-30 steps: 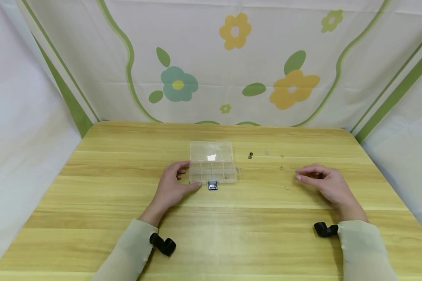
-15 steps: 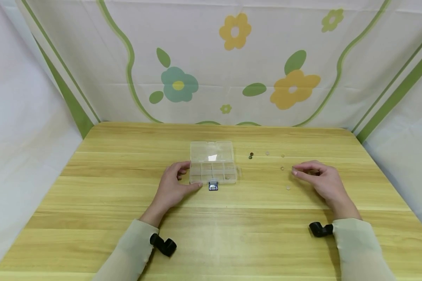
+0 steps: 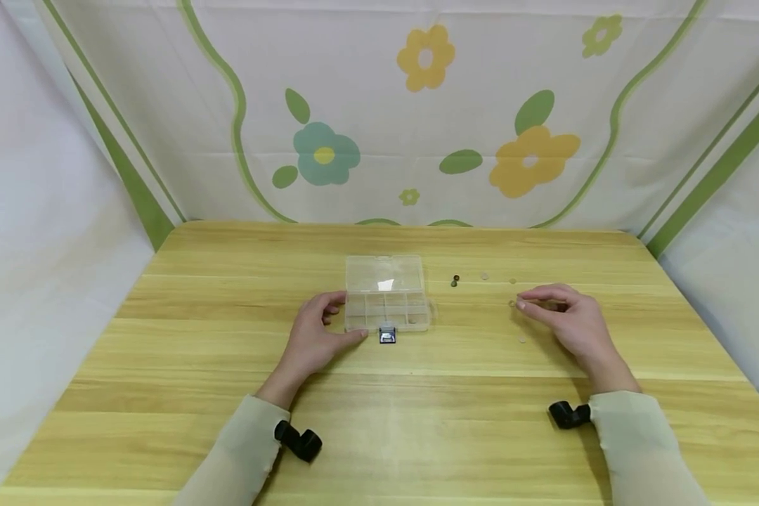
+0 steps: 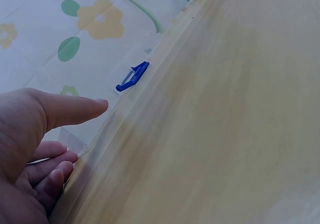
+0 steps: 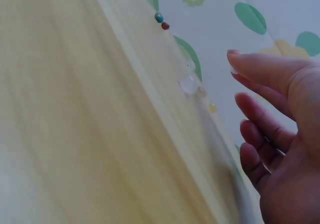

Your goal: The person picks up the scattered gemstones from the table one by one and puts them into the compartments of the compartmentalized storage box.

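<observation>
A clear plastic compartment box [image 3: 386, 309] stands on the table in the head view, lid [image 3: 382, 270] raised at the back, blue latch [image 3: 387, 335] at the front. My left hand [image 3: 319, 334] holds its left end, thumb along the front edge and fingers at the side. My right hand [image 3: 563, 313] is over the table right of the box; its thumb and index finger pinch a small whitish bead [image 5: 233, 69], mostly hidden by the fingertips. Just beside those fingertips is a small yellowish bead [image 3: 511, 303]. A small bead [image 3: 412, 321] lies in a front compartment.
Several loose beads lie right of the box: a dark red and green pair [image 3: 455, 281], a clear one [image 3: 485, 275], a yellow one [image 3: 513, 281] and a clear one nearer the front [image 3: 522, 340]. A flowered curtain [image 3: 379, 140] hangs behind the wooden table [image 3: 430, 422].
My right hand has moved left, its fingertips now beside the yellowish bead. The left hand stays at the box. The whole head view has shifted slightly.
</observation>
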Tool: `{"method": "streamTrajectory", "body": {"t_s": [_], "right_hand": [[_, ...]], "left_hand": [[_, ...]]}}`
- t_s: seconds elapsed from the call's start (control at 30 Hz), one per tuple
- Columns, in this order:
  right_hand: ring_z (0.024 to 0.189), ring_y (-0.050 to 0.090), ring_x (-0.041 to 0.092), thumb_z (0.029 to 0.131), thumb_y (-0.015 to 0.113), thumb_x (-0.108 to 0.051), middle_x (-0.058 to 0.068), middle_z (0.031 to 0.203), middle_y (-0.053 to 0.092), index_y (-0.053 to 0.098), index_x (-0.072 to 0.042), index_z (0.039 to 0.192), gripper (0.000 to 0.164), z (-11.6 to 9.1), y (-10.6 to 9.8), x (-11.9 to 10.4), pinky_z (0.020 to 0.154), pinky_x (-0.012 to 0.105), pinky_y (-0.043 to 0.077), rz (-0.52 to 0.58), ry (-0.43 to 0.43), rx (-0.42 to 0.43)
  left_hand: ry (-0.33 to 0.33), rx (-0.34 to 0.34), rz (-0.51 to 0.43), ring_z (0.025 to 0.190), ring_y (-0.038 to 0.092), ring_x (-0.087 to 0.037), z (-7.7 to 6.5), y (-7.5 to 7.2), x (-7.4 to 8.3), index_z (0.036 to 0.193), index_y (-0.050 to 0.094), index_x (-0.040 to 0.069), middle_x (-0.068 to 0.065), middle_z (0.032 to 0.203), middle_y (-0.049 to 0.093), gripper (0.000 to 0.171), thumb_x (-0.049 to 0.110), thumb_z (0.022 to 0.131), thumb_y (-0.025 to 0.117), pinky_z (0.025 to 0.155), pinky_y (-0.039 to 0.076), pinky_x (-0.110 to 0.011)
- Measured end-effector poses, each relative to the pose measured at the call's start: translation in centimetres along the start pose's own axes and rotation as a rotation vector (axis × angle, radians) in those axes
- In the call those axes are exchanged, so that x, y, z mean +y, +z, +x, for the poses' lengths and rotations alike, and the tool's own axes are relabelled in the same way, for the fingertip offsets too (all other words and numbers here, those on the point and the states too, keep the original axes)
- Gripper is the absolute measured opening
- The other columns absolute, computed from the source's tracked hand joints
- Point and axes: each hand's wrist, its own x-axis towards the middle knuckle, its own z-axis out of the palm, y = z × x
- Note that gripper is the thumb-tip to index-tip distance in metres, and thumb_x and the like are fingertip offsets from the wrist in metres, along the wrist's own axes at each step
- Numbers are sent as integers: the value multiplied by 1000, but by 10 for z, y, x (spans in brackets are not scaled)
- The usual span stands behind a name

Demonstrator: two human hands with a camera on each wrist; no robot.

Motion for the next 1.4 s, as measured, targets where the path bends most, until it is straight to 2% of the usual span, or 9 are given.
{"method": "streamTrajectory", "body": {"t_s": [0.2,0.5,0.73,0.83,0.9,1.1,1.4], "right_hand": [[96,61,6,94,81,-52,-26,107,70,81,-18,123,45,2,8,-11,80,19,47,-39,1,-3],[94,59,12,95,81,-52,-16,109,70,82,-19,120,41,1,23,-25,78,21,49,-62,-21,-43],[86,57,14,93,83,-51,-13,105,68,83,-21,117,38,3,33,-36,65,24,51,-25,-27,-83],[88,57,13,93,84,-48,-10,108,71,84,-20,115,36,4,40,-42,68,23,52,-21,-42,-93],[93,58,13,94,83,-46,-6,111,73,84,-20,115,34,5,44,-45,75,22,50,-30,-59,-94],[96,58,16,94,83,-45,4,119,74,84,-20,115,33,9,54,-53,79,22,50,-34,-72,-109],[94,58,19,93,86,-40,4,116,74,85,-21,112,27,15,74,-58,79,24,49,-11,-104,-122]], "left_hand": [[-2,0,-3,127,56,-31,0,1,-1,151,58,6,-13,144,63,75,24,86,91,110,47,-49],[-4,0,6,128,57,-31,1,2,-3,152,58,7,-11,146,63,75,25,87,91,111,48,-50],[-2,4,6,128,57,-31,1,1,-2,151,58,7,-11,146,63,75,25,87,91,111,48,-49],[0,4,5,128,57,-31,1,1,-2,151,58,7,-11,146,63,75,24,87,91,110,48,-49],[1,4,7,128,57,-31,1,1,-2,151,58,7,-11,146,63,74,24,87,91,110,48,-49],[2,1,3,128,57,-31,1,1,-1,151,58,7,-11,145,64,74,24,87,91,110,48,-49],[0,1,1,128,57,-31,1,1,-2,151,59,8,-11,145,63,74,25,87,91,111,48,-50]]}}
